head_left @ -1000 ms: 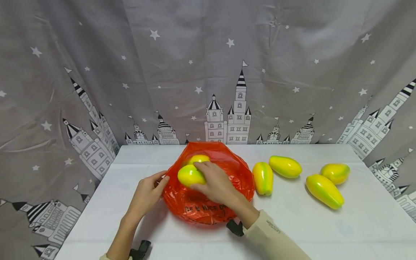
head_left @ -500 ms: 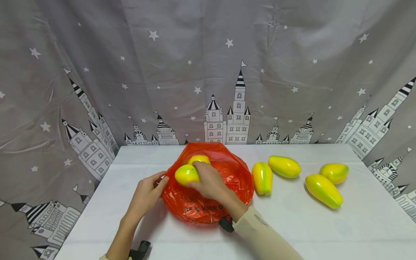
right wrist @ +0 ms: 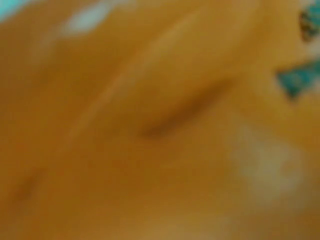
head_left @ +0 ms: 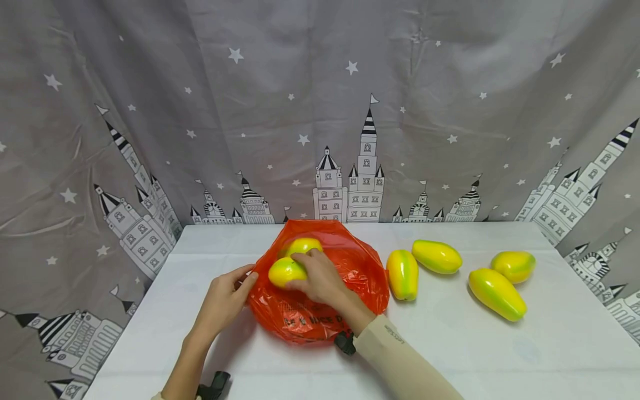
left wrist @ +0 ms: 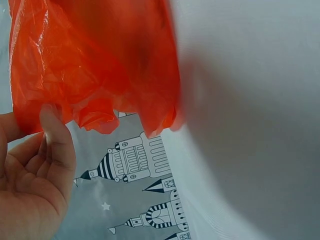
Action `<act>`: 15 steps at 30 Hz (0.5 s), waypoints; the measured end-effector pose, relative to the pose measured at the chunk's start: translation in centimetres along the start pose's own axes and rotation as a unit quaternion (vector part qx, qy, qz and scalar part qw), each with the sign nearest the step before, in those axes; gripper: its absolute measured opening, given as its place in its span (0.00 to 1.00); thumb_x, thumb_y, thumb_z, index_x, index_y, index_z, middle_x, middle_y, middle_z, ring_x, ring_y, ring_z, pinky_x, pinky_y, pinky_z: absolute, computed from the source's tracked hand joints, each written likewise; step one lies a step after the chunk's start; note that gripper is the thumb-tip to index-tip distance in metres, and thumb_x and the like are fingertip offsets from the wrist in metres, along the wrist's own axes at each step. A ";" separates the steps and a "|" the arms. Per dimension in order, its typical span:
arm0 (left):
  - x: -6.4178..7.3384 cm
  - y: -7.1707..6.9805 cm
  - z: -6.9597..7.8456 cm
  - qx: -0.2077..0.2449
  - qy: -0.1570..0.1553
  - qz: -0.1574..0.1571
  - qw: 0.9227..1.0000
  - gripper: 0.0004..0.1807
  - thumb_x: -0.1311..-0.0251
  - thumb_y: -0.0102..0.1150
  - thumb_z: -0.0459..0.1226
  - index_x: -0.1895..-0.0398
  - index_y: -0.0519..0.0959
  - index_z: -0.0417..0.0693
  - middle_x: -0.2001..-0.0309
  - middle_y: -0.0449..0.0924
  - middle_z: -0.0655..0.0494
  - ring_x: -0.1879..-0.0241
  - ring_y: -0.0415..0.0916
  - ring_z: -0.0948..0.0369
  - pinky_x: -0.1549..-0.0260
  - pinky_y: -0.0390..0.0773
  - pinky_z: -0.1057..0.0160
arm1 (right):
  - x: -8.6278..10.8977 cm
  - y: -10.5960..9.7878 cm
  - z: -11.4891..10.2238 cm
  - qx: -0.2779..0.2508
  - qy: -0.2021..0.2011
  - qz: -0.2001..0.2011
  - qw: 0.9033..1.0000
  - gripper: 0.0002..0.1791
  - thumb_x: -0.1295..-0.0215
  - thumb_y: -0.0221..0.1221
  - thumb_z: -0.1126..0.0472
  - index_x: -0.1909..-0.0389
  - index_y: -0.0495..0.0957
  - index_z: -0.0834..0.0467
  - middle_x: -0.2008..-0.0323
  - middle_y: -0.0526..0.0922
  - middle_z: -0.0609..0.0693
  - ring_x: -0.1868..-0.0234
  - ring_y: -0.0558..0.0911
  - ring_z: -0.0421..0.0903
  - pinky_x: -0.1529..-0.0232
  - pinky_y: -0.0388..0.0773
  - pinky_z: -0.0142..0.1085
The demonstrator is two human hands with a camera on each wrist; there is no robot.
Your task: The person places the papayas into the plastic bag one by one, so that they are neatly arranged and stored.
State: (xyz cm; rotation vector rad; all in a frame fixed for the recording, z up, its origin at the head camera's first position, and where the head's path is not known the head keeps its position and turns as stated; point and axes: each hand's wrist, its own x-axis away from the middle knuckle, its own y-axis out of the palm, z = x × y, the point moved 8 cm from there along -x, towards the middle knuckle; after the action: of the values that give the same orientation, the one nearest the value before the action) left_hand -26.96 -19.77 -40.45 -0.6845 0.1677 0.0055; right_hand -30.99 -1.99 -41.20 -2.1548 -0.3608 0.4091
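In the head view a red plastic bag lies spread on the table with its mouth wide. My left hand pinches its left rim between thumb and fingers, and the left wrist view shows the thin film caught at the fingertips. Inside the bag's mouth, my right hand grips a yellow-green papaya from its right side. Just behind that one, a second papaya rests in the bag, partly covered. Blurred orange film fills the right wrist view, hiding the fingers.
Right of the bag, a papaya lies close to its rim, with another papaya just behind. Farther right lie a papaya and a shorter-looking papaya. A grey castle-print curtain backs the white table.
My right hand has moved slightly left and down within the bag, carrying the papaya. The left hand keeps its pinch on the rim.
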 end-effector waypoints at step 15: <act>0.0 0.1 -0.3 -0.001 -0.008 -0.007 1.000 0.23 0.27 0.53 0.42 0.37 0.74 0.34 0.64 0.82 0.48 0.72 0.75 0.58 0.76 0.79 0.66 | -0.5 0.6 0.3 0.071 -0.013 -0.021 0.997 0.35 0.43 0.70 0.43 0.37 0.77 0.53 0.52 0.71 0.57 0.56 0.68 0.50 0.56 0.68 0.36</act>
State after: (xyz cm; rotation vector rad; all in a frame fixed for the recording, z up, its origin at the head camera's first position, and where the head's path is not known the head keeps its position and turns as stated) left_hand -27.02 -19.83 -40.75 -0.6866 0.1480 -0.0034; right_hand -31.46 -2.30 -41.83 -2.0020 -0.3802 0.4265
